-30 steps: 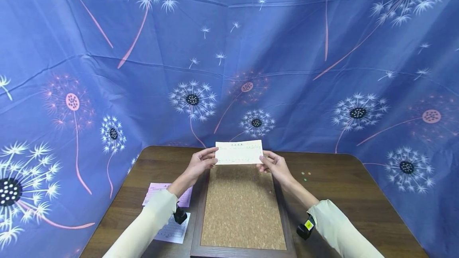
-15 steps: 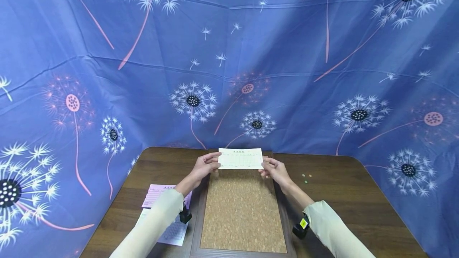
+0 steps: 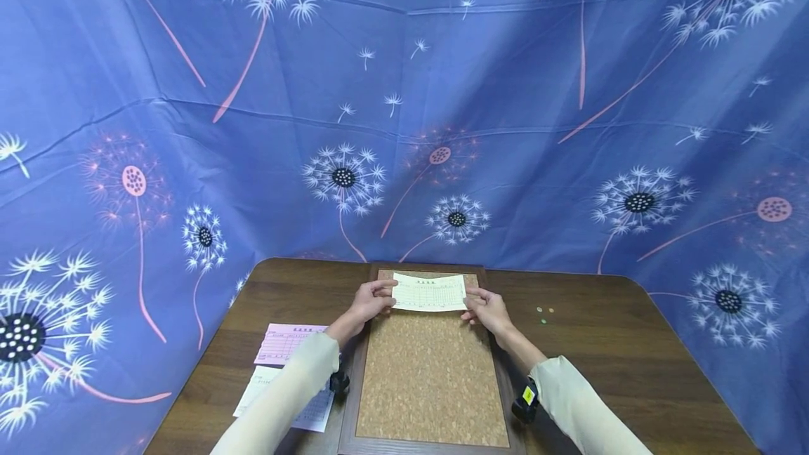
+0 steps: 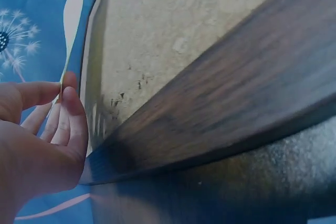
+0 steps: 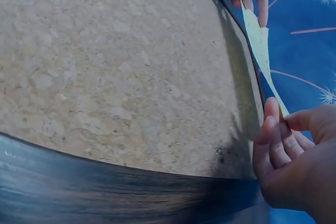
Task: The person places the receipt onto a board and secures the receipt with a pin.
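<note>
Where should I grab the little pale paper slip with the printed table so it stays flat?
Pinch the pale paper slip at its two short ends, one from each side, as the left hand and right hand do now. It is thin and floppy, held just over the far end of the cork board, so a grip at both ends probably keeps it stretched flat.

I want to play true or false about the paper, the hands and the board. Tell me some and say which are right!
1. Both hands hold the slip. True: the left hand pinches one end and the right hand the other.
2. The slip is over the near end of the cork board. False: it is over the far end.
3. A pink paper lies left of the board. True.
4. The tiny dots lie on the cork. False: they lie on the table, right of the board.
</note>
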### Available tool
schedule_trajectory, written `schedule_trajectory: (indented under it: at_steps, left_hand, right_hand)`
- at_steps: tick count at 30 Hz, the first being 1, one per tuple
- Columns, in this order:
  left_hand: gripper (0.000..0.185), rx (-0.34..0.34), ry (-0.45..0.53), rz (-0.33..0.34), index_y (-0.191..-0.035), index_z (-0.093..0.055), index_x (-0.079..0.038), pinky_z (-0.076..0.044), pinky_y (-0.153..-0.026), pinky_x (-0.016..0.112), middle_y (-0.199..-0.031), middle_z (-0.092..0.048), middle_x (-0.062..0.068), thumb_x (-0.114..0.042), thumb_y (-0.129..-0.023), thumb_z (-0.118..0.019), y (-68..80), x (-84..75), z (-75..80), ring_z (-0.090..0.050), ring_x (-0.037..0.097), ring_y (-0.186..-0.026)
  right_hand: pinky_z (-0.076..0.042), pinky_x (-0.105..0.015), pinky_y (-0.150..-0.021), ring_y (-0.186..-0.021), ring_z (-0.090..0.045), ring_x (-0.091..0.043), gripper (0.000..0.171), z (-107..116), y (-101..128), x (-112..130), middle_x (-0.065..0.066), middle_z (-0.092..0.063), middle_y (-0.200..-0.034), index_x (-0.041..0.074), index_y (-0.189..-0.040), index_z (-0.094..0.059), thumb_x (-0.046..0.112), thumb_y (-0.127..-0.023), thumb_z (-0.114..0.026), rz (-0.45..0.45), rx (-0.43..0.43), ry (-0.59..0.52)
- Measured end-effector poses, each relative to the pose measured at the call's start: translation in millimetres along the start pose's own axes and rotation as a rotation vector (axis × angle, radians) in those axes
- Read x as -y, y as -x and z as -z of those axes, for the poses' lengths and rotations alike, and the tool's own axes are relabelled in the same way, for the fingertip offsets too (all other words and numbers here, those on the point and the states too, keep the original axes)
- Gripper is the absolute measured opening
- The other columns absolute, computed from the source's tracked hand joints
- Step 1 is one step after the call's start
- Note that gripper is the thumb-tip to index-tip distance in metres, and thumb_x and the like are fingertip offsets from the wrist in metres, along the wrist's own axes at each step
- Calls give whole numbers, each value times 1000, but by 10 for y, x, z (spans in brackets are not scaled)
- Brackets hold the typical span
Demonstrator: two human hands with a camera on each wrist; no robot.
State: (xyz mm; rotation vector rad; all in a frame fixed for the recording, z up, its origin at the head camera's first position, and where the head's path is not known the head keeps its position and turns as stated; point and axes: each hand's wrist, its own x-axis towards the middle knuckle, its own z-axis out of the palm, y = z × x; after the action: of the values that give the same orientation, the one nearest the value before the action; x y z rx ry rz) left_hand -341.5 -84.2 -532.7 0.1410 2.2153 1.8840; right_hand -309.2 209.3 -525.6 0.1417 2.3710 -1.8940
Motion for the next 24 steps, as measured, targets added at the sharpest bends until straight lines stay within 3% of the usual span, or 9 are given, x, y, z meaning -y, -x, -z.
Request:
schedule_trajectory:
  at_steps: [7,17,24]
  left_hand:
    - [45,-4,-184,-69,-132,-65,0,-48,-56,24,-109,-73,19,6,-87,-66,17,16,-69,-61,12,-66]
    - [48,-27,-188,-64,-130,-63,5,-51,-56,23,-103,-73,23,9,-82,-66,-2,26,-74,-62,12,-65]
    - [50,-40,-189,-60,-128,-64,7,-51,-53,22,-93,-72,17,10,-78,-66,0,38,-90,-60,10,-60]
  right_hand:
    - [-53,-21,-56,-61,-69,-12,40,-33,22,-52,-17,-75,-86,-10,-137,-55,4,-100,-58,-24,-12,84]
    - [-54,-23,-54,-62,-69,-14,44,-80,21,-70,-18,-74,-88,-9,-139,-54,3,-97,-60,13,-3,147]
    - [-54,-22,-51,-60,-66,-12,50,-66,26,-118,-21,-72,-86,-11,-141,-50,-2,-93,-63,80,8,183]
